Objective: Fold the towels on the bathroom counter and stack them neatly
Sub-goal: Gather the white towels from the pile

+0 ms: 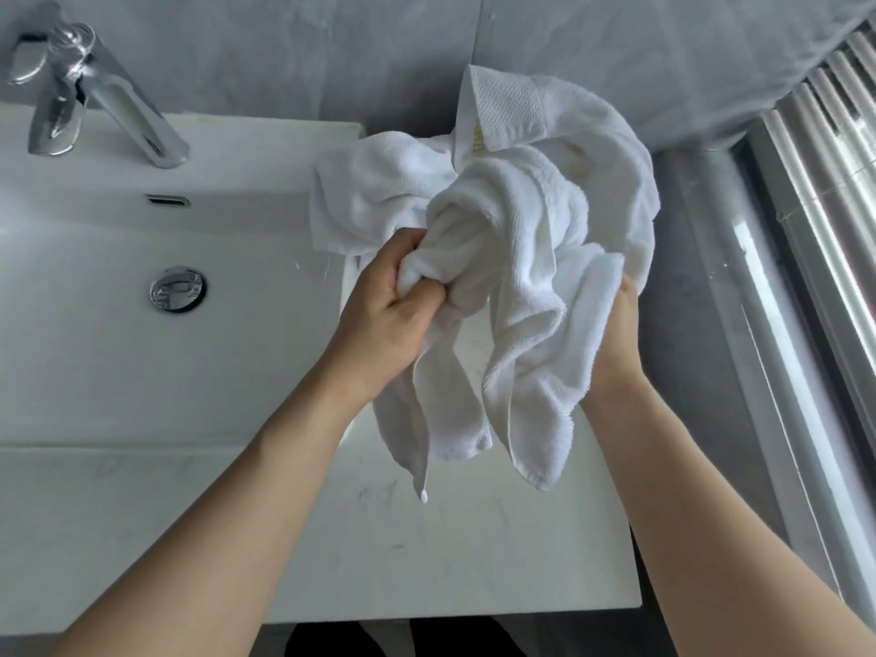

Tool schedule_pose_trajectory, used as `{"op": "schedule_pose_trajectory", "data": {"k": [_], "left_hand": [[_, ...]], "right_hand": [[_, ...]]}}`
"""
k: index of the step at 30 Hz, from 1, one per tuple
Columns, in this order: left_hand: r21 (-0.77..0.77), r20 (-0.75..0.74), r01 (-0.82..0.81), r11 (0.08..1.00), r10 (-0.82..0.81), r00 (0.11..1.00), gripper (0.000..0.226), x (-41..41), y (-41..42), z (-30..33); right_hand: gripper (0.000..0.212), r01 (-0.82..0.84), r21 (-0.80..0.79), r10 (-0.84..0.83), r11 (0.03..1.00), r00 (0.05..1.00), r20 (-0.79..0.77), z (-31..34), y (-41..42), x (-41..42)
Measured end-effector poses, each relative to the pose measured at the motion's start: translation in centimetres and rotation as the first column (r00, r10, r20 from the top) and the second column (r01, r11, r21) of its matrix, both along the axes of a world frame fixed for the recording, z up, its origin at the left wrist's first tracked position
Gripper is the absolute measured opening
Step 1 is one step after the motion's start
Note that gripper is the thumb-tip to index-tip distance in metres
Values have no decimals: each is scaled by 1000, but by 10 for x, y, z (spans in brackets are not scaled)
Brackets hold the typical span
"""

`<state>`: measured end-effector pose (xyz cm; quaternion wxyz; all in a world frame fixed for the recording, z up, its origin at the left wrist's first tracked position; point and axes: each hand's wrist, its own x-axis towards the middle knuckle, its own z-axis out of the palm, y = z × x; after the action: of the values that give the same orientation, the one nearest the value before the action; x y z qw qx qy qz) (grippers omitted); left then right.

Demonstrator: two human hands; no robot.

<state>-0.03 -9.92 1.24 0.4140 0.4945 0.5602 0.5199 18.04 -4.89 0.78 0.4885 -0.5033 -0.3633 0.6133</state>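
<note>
Left hand (388, 301) bunches the white towel (521, 277), right hand (616, 334) grips underneath; best find corners, spread it flat on the counter (450, 538)

The sink (118, 324) lies at the left of the table (474, 538) with the tap (109, 101) behind it, the towels (521, 220) at its right, and a window frame (806, 230) further right.

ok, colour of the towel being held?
White towel, plain terry, gripped by left hand; head view.
</note>
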Motion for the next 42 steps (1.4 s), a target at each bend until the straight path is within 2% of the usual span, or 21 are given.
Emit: {"op": "schedule_pose_trajectory", "data": {"k": [1, 6, 11, 15, 22, 26, 29, 39, 42], "left_hand": [[-11, 3, 7, 1000, -7, 1000, 25, 0, -3, -3], [-77, 11, 35, 996, -34, 999, 24, 1, -19, -20], [-158, -37, 37, 987, -43, 998, 24, 3, -32, -40], [-198, -75, 55, 979, -71, 995, 22, 5, -39, -52], [-234, -133, 83, 969, -117, 984, 18, 11, -46, -70], [-252, -192, 79, 965, -130, 973, 11, 13, -47, -76], [-254, -229, 74, 964, -134, 964, 18, 12, -50, -79], [-314, -297, 32, 949, -130, 946, 12, 6, -54, -69], [-342, -297, 27, 939, -135, 945, 11, 1, -60, -70]], "right_hand": [[32, -24, 0, 24, 1000, 1000, -19, -2, -4, 1], [46, -63, -51, 70, 997, 989, 131, -15, -24, 7], [45, -75, -125, 92, 989, 986, 141, -30, -43, 12], [57, -92, -158, 108, 983, 989, 97, -40, -53, 13], [55, -38, -208, 90, 977, 965, 246, -56, -63, 22], [53, -35, -217, 91, 975, 962, 257, -64, -68, 26], [54, -46, -218, 102, 975, 963, 251, -67, -70, 27], [53, -82, -247, 150, 965, 952, 269, -77, -72, 19], [43, -110, -267, 192, 957, 933, 303, -80, -72, 12]]}}
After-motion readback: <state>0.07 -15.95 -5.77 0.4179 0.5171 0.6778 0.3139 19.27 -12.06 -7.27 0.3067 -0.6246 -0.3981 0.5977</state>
